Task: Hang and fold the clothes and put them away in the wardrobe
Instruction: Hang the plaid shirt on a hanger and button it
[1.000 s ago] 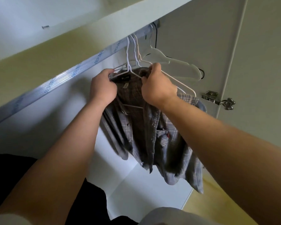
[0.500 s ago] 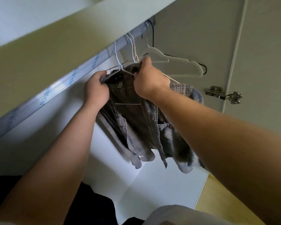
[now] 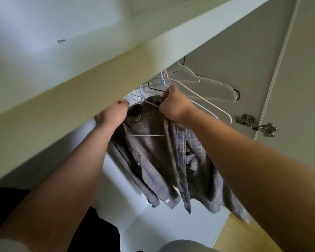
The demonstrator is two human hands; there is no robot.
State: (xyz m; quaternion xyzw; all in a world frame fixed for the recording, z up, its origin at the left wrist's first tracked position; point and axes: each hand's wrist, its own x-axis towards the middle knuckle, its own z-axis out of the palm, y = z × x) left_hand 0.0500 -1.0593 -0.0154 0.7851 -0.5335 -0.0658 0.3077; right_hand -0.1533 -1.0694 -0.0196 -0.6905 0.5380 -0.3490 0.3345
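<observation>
- While the plaid shirt (image 3: 153, 153) hangs open-fronted on its wire hanger (image 3: 147, 135) just under the wardrobe shelf (image 3: 80, 88), we judge the step in hand to be seating the hook on the rail, which the shelf's edge hides from us
- To do it well we should feel for the rail rather than look for it, lift the hook over it, and let go only once the rail takes the weight
- The spare hangers (image 3: 207, 86) crowd close behind on the right, so the hook wants a gap to their left to avoid tangling
- We should hold the collar level on both sides, since the loose fabric could slide off a tilted shoulder
- Our right hand (image 3: 175, 104) is raised at the right of the collar, fingers curled tight, pinching cloth and wire together
- Our left hand (image 3: 113, 113) is up at the collar's left end, close under the shelf's edge, its back toward us; its fingers are hidden, so we cannot tell whether they grip
- Both forearms reach up and forward, nearly straight
</observation>
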